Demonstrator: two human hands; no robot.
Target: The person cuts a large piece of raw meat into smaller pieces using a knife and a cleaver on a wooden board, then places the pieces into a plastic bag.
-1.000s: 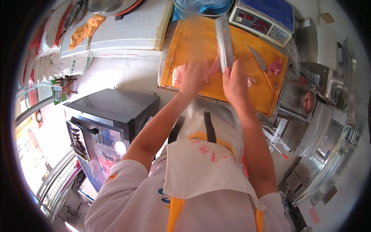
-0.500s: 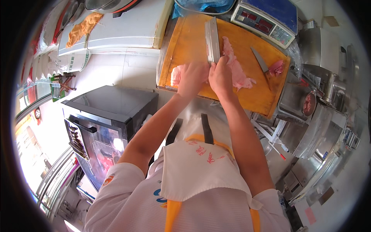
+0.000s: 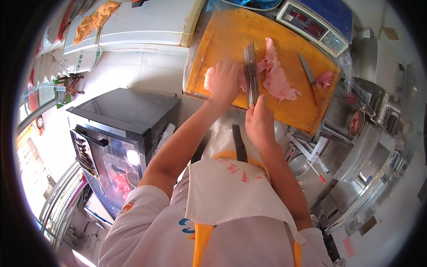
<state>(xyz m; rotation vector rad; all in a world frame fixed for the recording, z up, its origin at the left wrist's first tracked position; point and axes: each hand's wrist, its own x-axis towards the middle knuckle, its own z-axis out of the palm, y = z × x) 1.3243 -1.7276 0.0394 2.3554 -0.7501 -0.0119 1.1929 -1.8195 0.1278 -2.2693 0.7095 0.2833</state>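
Note:
My right hand is closed around the handle of a cleaver, whose blade points away from me over the cutting board. Just left of the blade, my left hand presses down on a piece of pale pink raw meat, fingers bent over it; much of that piece is hidden under the hand. Right of the blade lies another long, ragged piece of raw meat, with a narrow strip of meat reaching toward the blade. Whether the blade touches the meat is hard to see.
A smaller knife lies at the board's right, beside a small darker chunk of meat. Behind the board stands a weighing scale. A black glass-fronted cabinet is at my left. Metal pans and a bowl of meat sit at the right.
My right hand has drawn the cleaver back toward me, away from beside my left hand. The left hand stays on the meat. The whole view has shifted slightly.

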